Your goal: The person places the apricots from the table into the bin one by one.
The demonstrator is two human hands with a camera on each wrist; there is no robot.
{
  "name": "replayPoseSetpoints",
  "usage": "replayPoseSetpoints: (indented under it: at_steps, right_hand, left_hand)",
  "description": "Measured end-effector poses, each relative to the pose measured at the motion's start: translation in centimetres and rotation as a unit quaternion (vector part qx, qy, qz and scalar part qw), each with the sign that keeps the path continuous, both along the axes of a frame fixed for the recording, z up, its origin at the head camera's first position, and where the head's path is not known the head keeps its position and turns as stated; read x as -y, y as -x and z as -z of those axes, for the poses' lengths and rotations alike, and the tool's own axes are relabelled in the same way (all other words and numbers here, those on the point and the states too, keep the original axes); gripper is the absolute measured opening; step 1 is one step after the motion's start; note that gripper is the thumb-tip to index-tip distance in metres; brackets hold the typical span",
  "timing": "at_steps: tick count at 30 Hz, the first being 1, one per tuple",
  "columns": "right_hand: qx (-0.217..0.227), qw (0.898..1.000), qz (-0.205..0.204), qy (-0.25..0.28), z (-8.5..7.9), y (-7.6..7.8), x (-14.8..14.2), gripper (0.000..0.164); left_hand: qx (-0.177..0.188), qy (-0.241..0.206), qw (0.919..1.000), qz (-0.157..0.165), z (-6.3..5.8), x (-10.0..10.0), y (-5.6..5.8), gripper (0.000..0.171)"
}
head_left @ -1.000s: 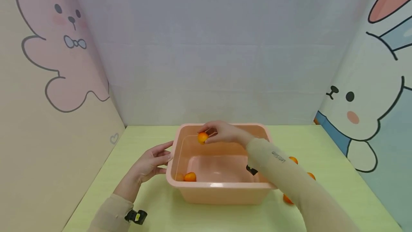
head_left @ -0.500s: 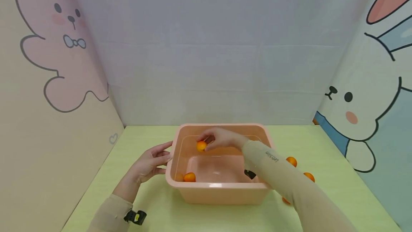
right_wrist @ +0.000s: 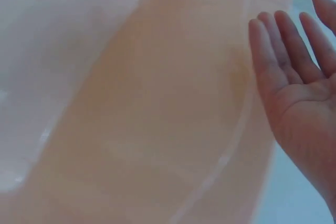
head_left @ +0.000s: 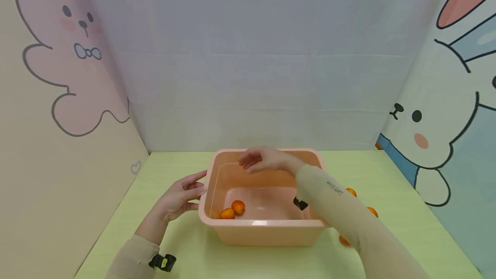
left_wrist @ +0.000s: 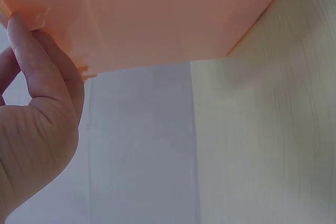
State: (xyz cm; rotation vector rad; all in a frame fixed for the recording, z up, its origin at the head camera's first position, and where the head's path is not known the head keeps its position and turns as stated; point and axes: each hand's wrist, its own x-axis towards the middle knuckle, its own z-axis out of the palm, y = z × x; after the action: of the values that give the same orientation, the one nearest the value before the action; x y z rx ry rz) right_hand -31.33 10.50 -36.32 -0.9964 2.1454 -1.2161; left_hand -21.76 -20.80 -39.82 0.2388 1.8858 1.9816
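A pink plastic basin (head_left: pixel 267 232) stands on the table. At its left rim, my left hand (head_left: pixel 182 195) grips the edge between thumb and fingers; the left wrist view shows the fingertips (left_wrist: pixel 20 27) against the basin's outer side. My right hand (head_left: pixel 265 160) hovers over the back part of the basin, holding nothing. Its fingers (right_wrist: pixel 265 51) are extended and relaxed in the right wrist view. Two small orange fruits, one rounder (head_left: pixel 238 207) and one partly behind the front rim (head_left: pixel 227 214), lie inside at the front left corner.
Right of the basin lie more orange fruits (head_left: pixel 345 240), partly hidden by the right sleeve (head_left: pixel 348 210). The pale green table (head_left: pixel 174 249) ends at a white back wall (head_left: pixel 248 76). Cartoon-printed panels (head_left: pixel 426 150) flank both sides.
My right hand lowered an orange fruit into the basin, let it go, and rose again. That fruit now lies beside the other one. My left hand has stayed at the rim.
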Motion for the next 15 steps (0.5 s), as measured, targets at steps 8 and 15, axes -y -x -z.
replayPoseSetpoints:
  at_steps: [8, 15]
  right_hand:
    - [-0.089, 0.996, -0.02, 0.021, -6.0, -2.3, -3.2, 0.048]
    - [-0.181, 0.983, 0.013, 0.04, -9.3, -5.3, -7.2, 0.052]
  left_hand:
    - [0.002, 0.001, 1.0, 0.0, -0.1, 0.0, 0.0, 0.069]
    - [-0.004, 0.008, 1.0, 0.0, -0.1, -0.1, 0.0, 0.069]
